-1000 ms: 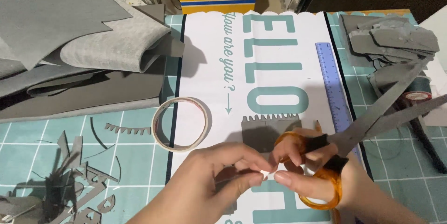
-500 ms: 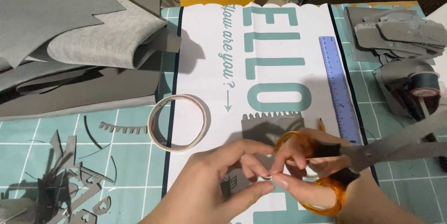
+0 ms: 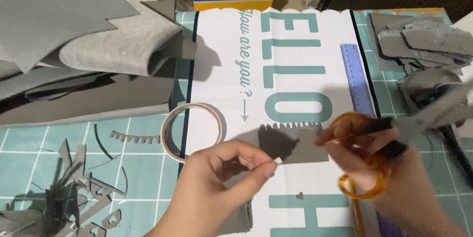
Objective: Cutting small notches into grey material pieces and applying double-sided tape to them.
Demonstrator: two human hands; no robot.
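Tiny white scrap (image 3: 277, 160) pinched in left hand (image 3: 221, 183) fingertips (orange-handled scissors (image 3: 374, 153) gripped in right hand (image 3: 389, 173)).

Scissors (image 3: 362, 168): orange handles. Ruler (image 3: 356, 79): blue. Mat (image 3: 69, 153): teal, white grid. Card (image 3: 300, 143): grey, toothed edge. Sheet (image 3: 221, 60): white, teal lettering.

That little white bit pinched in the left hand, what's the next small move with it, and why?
Probably press the white bit onto the grey zigzag-edged piece. The left hand pinches it right at that piece's edge, while the right hand, scissors looped on its fingers, sits blurred at the other side, seemingly free to steady it.
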